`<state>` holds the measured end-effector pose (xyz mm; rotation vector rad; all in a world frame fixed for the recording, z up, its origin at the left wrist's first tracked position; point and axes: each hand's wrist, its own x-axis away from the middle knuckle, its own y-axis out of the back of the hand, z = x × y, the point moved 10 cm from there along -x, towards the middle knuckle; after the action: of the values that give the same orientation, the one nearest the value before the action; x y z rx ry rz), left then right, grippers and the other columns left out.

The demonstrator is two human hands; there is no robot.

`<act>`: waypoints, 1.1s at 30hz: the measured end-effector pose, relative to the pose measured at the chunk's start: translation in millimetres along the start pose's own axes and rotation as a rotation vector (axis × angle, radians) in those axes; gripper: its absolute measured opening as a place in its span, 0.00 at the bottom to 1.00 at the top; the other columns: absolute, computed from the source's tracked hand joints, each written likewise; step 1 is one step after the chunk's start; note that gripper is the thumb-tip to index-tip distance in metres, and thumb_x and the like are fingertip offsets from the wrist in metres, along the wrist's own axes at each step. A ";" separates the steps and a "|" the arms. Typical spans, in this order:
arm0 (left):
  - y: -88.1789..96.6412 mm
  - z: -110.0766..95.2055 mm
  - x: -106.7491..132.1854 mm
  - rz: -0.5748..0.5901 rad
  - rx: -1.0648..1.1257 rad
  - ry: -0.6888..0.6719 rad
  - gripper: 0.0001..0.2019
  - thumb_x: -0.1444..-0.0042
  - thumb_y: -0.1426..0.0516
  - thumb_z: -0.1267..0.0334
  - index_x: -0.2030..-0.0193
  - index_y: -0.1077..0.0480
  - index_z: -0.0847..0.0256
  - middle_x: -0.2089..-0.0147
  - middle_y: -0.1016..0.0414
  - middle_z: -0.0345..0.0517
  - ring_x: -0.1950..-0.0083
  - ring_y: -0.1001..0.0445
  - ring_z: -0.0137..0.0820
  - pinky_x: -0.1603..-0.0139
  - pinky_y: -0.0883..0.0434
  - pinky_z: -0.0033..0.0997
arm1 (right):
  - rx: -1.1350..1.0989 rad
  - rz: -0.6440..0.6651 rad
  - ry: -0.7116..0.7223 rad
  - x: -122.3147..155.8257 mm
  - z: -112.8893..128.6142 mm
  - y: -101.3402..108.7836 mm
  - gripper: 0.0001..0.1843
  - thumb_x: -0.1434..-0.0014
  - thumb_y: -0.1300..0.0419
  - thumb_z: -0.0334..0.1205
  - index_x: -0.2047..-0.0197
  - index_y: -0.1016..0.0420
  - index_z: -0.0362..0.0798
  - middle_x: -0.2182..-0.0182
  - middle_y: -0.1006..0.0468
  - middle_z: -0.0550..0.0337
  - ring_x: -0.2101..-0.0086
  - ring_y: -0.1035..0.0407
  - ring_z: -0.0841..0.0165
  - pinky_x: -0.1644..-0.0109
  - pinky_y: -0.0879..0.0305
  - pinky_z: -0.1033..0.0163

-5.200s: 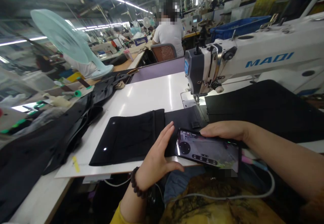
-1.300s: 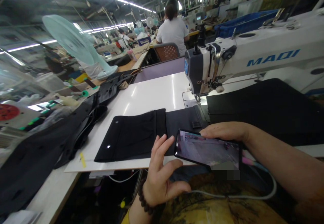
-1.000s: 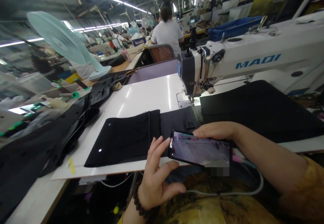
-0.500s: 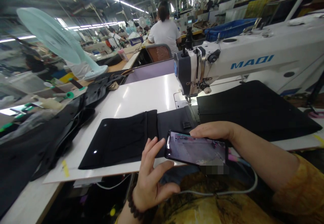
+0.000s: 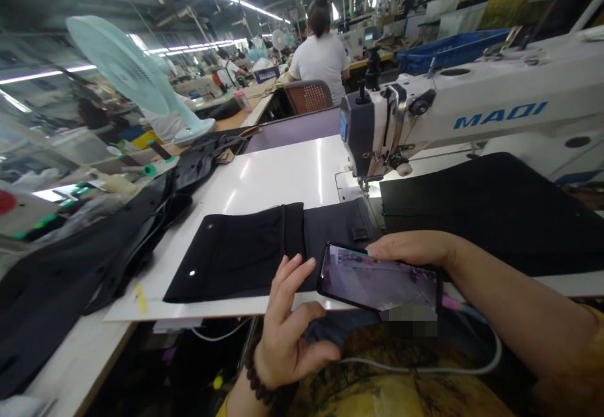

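A smartphone (image 5: 377, 278) with its screen lit is tilted above the table's front edge. My right hand (image 5: 415, 246) grips it along its upper and right side, its lower fingers hidden behind the phone. Close to the phone's left end, my left hand (image 5: 290, 329) is raised with its fingers apart and nothing in them; a dark bead bracelet circles that wrist. A pale cable (image 5: 438, 370) with a pink plug end runs from the phone's right end. Behind the hands, a black fabric piece (image 5: 245, 247) lies flat, and a larger black fabric piece (image 5: 486, 212) lies to the right.
A white sewing machine (image 5: 472, 109) stands over the white table (image 5: 278, 165). More black cloth (image 5: 141, 241) is heaped along the left side. Behind it are a pale green fan (image 5: 127, 68), a blue crate (image 5: 448, 49) and a seated person (image 5: 321, 58) facing away.
My view has swung slightly left, so the scene sits further right. My right hand still grips the phone, and my left hand stays spread beside it.
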<state>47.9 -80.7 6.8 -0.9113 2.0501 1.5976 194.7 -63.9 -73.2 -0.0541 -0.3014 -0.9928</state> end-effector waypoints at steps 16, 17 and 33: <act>-7.0 -6.9 -1.8 0.025 0.030 -0.048 0.20 0.41 0.53 0.47 0.67 0.34 0.65 0.39 0.47 0.60 0.37 0.49 0.51 0.40 0.50 0.59 | 0.013 0.000 -0.004 -2.1 -3.2 2.6 0.26 0.45 0.50 0.59 0.67 0.29 0.42 0.68 0.29 0.58 0.66 0.36 0.67 0.56 0.40 0.60; -7.5 -7.5 -2.3 0.027 0.030 -0.054 0.20 0.41 0.53 0.47 0.66 0.34 0.65 0.39 0.47 0.60 0.37 0.49 0.51 0.40 0.50 0.60 | 0.010 0.002 -0.003 -2.0 -2.7 2.2 0.26 0.45 0.49 0.59 0.67 0.29 0.41 0.68 0.30 0.58 0.66 0.37 0.68 0.57 0.40 0.61; -6.1 -9.3 -5.6 0.011 0.019 -0.063 0.20 0.41 0.53 0.48 0.68 0.33 0.64 0.40 0.44 0.61 0.37 0.47 0.51 0.41 0.47 0.59 | -0.024 -0.009 -0.014 -1.3 -4.3 4.0 0.29 0.48 0.49 0.63 0.67 0.28 0.41 0.70 0.29 0.60 0.69 0.36 0.70 0.60 0.37 0.62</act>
<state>56.9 -89.1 8.7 -0.8336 2.0268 1.5897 198.4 -61.4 -77.3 -0.0820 -0.3027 -1.0050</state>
